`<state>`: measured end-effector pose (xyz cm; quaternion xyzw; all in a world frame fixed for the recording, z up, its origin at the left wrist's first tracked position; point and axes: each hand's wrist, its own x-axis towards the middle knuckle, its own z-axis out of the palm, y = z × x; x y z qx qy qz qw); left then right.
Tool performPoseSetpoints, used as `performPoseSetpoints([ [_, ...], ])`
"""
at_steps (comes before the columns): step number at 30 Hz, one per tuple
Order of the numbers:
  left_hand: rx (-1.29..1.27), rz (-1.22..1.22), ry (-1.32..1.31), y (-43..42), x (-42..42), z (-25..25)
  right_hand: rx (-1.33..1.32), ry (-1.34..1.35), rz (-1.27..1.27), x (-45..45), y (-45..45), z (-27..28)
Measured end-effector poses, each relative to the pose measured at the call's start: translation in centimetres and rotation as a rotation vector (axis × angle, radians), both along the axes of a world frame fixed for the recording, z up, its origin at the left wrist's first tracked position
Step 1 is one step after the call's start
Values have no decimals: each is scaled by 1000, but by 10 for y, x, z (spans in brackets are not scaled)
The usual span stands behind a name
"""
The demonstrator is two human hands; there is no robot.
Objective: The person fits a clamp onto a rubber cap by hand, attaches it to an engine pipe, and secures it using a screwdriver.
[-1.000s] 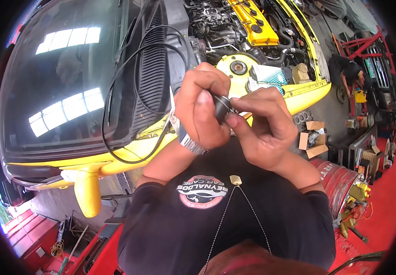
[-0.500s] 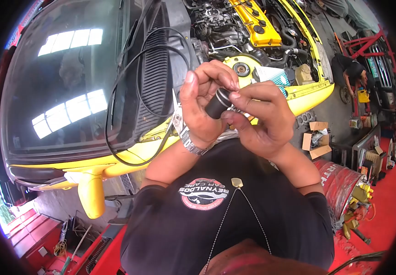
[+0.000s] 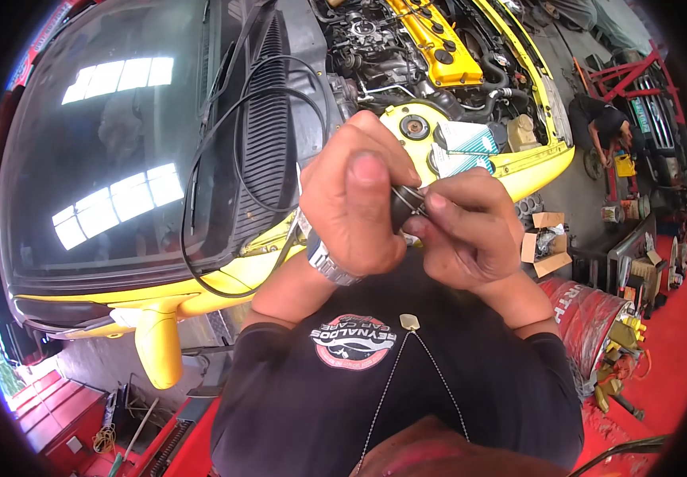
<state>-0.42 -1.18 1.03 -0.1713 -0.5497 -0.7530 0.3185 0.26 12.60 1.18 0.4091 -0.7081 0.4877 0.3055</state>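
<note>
- A small black cylinder (image 3: 402, 211) was held up in front of the chest, between the two hands, its body mostly hidden by the fingers; a thin silvery ring (image 3: 412, 193) showed at its right end.
- The left hand (image 3: 357, 200) was curled nearly closed around the cylinder, thumb raised on the near side, covering most of it.
- The right hand (image 3: 470, 226) had its thumb and fingers drawn together on the cylinder's ringed end; the exact part pinched could not be made out.
- A metal wristwatch (image 3: 332, 267) circled the left wrist.
- Nearest of all was a black shirt (image 3: 280, 405) with a round logo (image 3: 354, 342), and a pendant (image 3: 409, 322) hung over it on a beaded chain.
- Just beyond the hands, white-and-teal packaging (image 3: 474, 141) lay at the edge of an open engine bay, with a yellow engine cover (image 3: 447, 60) farther off.
- To the left, a black cable (image 3: 191, 215) looped beside the windshield (image 3: 105, 254) of a yellow car; its side mirror (image 3: 157, 346) stuck out toward the near side.
- To the right, an open cardboard box (image 3: 551, 264) sat on the floor, a red drum (image 3: 572, 314) nearer, and another person (image 3: 611, 123) bent low at the far right.
</note>
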Motion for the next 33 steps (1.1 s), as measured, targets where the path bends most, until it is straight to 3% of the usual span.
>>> performPoseSetpoints([
  [2,-164,52,164,-5,-1,4,10,18,22,2,2,4],
  [5,-359,31,72,-13,12,11,64,5,41,5,5,10],
  [9,-349,3,73,-13,15,10,128,-2,61,10,6,20],
  [11,-154,-110,-1,-11,15,11,122,24,68,12,1,22],
  [14,63,-107,89,-5,8,2,13,74,51,8,-8,7],
  [21,104,-121,12,2,1,-9,-52,-39,13,10,-12,-3],
  [24,-43,-128,-57,-3,-6,-11,-46,-35,-21,0,-9,-9],
  [26,85,-141,-97,2,-11,-17,-75,-93,18,-10,-5,-15],
  [27,295,-236,-113,9,-14,-17,-133,-128,3,-14,-8,-18],
  [28,295,-241,-107,14,-16,-17,-132,-122,-1,-14,-13,-21],
  [30,651,-328,-288,20,-18,-15,-478,-408,69,-13,-23,-29],
  [32,615,-284,-298,19,-22,-29,-432,-439,132,-18,-13,-41],
  [33,576,-265,-245,17,-22,-35,-275,-338,96,-23,-8,-41],
])
